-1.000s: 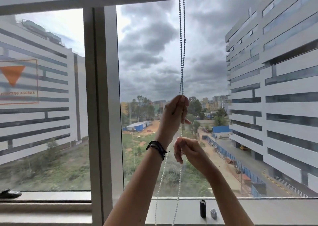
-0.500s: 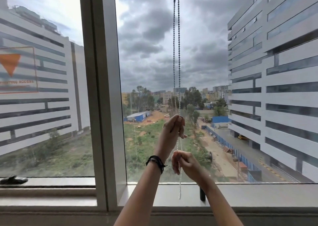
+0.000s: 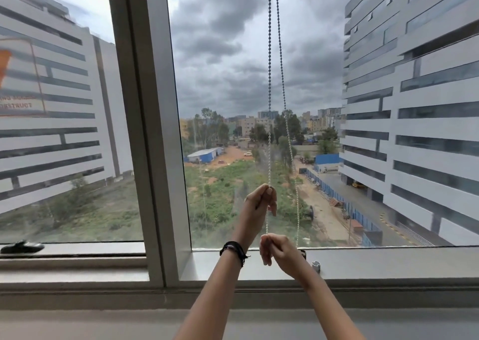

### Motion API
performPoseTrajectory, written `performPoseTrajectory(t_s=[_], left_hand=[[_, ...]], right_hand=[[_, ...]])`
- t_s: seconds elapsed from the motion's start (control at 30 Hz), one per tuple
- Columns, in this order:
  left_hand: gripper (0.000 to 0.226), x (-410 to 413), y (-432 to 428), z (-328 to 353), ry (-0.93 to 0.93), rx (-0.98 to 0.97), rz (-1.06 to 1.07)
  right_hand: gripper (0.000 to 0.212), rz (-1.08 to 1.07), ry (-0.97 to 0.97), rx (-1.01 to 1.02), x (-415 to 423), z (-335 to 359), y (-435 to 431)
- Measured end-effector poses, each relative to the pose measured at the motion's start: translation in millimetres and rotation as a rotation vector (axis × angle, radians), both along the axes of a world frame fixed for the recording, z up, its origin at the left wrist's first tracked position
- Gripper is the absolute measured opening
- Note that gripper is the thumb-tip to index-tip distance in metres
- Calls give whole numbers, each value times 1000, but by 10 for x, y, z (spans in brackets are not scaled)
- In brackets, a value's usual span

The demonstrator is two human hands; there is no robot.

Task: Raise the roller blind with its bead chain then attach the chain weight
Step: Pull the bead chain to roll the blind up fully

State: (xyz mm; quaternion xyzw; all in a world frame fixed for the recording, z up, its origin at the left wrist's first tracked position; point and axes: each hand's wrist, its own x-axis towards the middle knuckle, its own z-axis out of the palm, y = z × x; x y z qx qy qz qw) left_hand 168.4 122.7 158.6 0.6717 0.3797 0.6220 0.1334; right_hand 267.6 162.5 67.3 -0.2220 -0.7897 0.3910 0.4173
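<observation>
The bead chain (image 3: 269, 80) hangs in two strands in front of the right window pane. My left hand (image 3: 260, 203), with a dark band on its wrist, pinches the left strand between thumb and fingers. Just below it, my right hand (image 3: 277, 251) is closed on the same strand. The right strand (image 3: 290, 153) hangs free down to the sill. On the window sill (image 3: 388, 264) a small black cylinder (image 3: 303, 253) stands half hidden behind my right hand, next to a small silver piece (image 3: 315, 265). The blind itself is out of view.
A thick grey window post (image 3: 153, 132) stands left of the chain. A black window handle (image 3: 22, 246) lies at the bottom of the left pane. An orange sticker (image 3: 15, 80) is on the left glass. Buildings show outside.
The blind's bottom bar, seen at the top a second ago, has left the view. Both hands have come down the chain, keeping their grip, and the two strands now hang apart.
</observation>
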Motion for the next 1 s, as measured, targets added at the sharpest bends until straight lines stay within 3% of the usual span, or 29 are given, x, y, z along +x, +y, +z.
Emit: performPoseTrajectory(t_s=[0.53, 0.8, 0.87, 0.93, 1.0], left_hand=[[30, -145, 62, -1058, 46, -263, -10], [29, -193, 68, -1119, 53, -235, -21], [27, -209, 60, -1126, 31, -239, -41], [27, -223, 58, -1150, 19, -244, -61], [29, -225, 50, -1179, 22, -241, -70]], right_hand=[[41, -114, -329, -58, 25, -849, -50], [24, -100, -473, -30, 39, -793, -1], [32, -72, -328, -122, 57, -677, -40], [56, -155, -4, -208, 43, -497, -97], [57, -259, 298, -230, 12, -255, -139]])
